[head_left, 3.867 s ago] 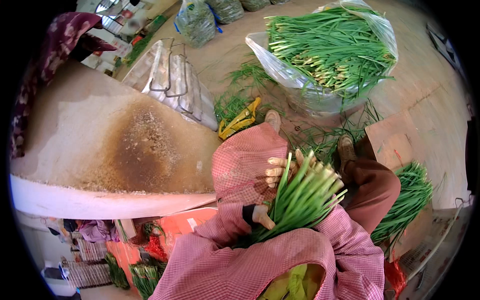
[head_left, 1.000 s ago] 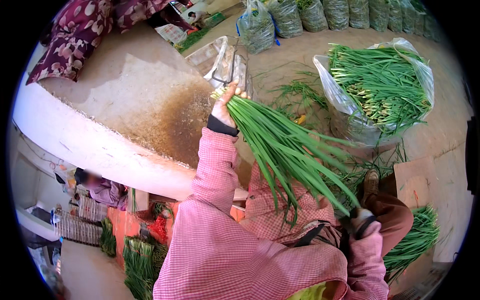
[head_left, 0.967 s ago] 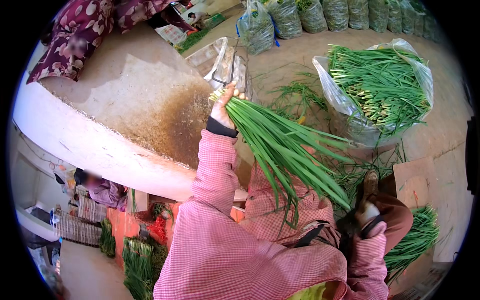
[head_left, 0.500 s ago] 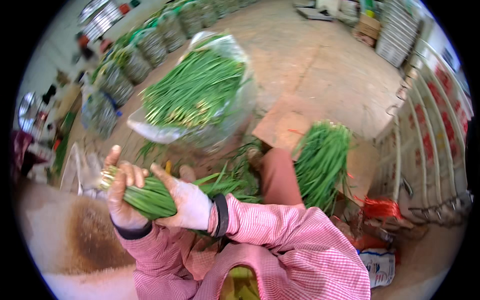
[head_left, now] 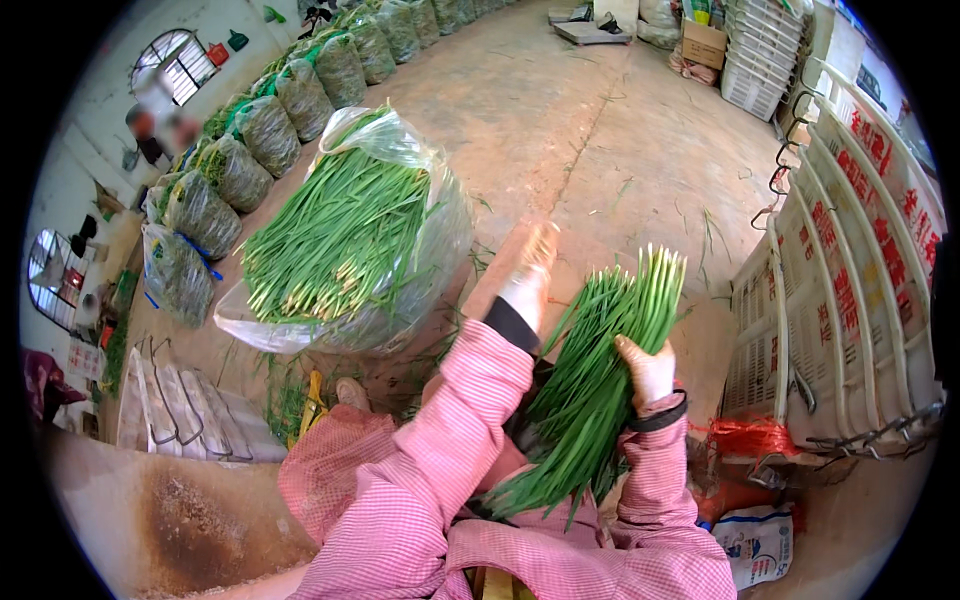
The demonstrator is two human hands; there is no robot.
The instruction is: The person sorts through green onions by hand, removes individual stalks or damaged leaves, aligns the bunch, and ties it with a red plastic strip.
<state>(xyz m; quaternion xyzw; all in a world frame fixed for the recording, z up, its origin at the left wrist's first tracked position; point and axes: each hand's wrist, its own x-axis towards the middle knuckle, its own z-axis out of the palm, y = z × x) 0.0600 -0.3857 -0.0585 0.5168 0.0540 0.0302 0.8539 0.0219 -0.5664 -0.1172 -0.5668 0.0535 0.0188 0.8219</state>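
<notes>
My right hand (head_left: 648, 372) is closed around a bunch of green chives (head_left: 655, 300), its pale stem ends pointing away from me. More chives (head_left: 585, 345) lie right against it on the left, their leaves hanging down toward my lap. My left hand (head_left: 532, 272) stretches forward over a brown board (head_left: 490, 265), left of the bunch. Its fingers look straight and held close together, with nothing visible in them. Farther left, a big clear plastic bag (head_left: 440, 235) stands open, heaped with loose chives (head_left: 335, 235).
White plastic crates (head_left: 810, 300) with red markings stand close on my right, near red twine (head_left: 750, 437). More crates (head_left: 190, 410) are at the left. A row of filled bags (head_left: 240, 170) lines the left wall. Stacked crates (head_left: 760, 60) and a cardboard box (head_left: 703, 45) stand far back.
Both hands were together at the left around a bunch of chives. They have swung right, the right hand now gripping chives beside the board, the left hand reaching forward apart from it.
</notes>
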